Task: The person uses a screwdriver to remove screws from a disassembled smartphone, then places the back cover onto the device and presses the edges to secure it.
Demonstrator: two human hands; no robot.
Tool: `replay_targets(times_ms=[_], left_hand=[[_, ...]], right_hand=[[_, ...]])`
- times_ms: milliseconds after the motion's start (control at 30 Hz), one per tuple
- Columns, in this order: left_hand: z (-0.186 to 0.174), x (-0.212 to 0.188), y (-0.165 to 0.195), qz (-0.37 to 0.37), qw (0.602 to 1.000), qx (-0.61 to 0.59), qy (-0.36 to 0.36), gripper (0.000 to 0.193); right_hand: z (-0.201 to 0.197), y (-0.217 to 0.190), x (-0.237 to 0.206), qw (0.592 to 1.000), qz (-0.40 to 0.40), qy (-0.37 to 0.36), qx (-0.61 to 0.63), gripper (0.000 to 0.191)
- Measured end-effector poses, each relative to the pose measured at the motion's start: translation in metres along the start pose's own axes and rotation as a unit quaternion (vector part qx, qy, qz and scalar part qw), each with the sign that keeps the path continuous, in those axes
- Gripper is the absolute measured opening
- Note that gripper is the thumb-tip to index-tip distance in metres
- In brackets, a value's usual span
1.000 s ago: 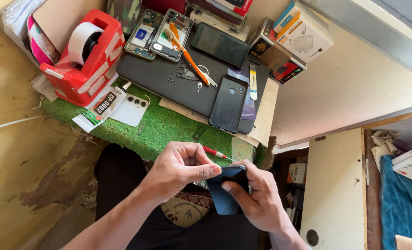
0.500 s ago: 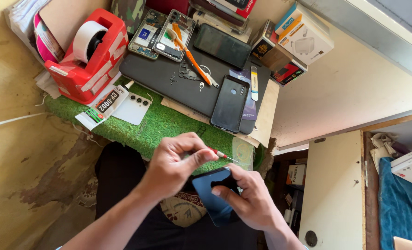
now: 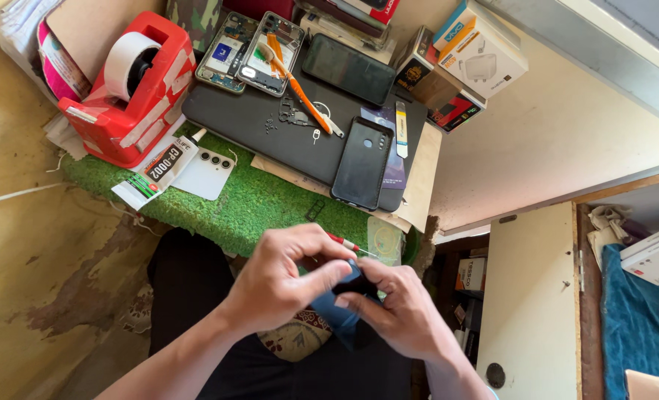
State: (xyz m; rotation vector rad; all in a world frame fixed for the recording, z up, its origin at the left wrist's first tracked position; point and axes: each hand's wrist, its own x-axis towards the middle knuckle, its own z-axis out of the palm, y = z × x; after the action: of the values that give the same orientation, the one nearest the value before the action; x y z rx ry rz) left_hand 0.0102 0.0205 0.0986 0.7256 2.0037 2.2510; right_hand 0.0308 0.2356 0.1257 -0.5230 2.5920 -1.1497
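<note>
While both hands pinched together over the lap, the left hand (image 3: 285,278) and right hand (image 3: 403,315) were clamped on a small dark blue phone (image 3: 342,311), fingertips working at its upper edge. It looked like a prying or fitting step, calling for steady fingertip pressure. Just beyond lay a red-handled screwdriver (image 3: 342,242) on the green mat (image 3: 263,204); farther off, the desk held a black phone (image 3: 361,163) and a red tape dispenser (image 3: 129,89).

Red tape dispenser (image 3: 133,96), green mat (image 3: 263,204)
</note>
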Motion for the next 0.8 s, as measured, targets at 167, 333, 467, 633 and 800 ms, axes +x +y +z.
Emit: replay_targets(times_ms=[167,333,467,633,800], left_hand=[[-0.015,0.003,-0.005,-0.103,0.982,-0.133,0.086,0.016],[-0.020,0.000,-0.008,-0.123,0.974,-0.179,0.061,0.021],[-0.015,0.000,-0.013,-0.126,0.965,-0.225,0.050,0.015],[-0.011,-0.001,-0.021,-0.148,0.959,-0.235,0.066,0.014],[-0.005,-0.001,-0.029,-0.133,0.983,-0.099,0.076,0.036]], right_hand=[[-0.022,0.036,-0.006,0.986,0.037,0.019,0.160,0.026],[-0.020,0.065,-0.003,0.923,-0.013,0.172,0.343,0.033],[-0.011,0.069,-0.001,0.853,-0.077,0.214,0.470,0.027],[-0.009,0.062,-0.004,0.897,-0.116,0.230,0.360,0.023],[-0.005,0.049,-0.010,0.933,-0.099,0.229,0.259,0.024]])
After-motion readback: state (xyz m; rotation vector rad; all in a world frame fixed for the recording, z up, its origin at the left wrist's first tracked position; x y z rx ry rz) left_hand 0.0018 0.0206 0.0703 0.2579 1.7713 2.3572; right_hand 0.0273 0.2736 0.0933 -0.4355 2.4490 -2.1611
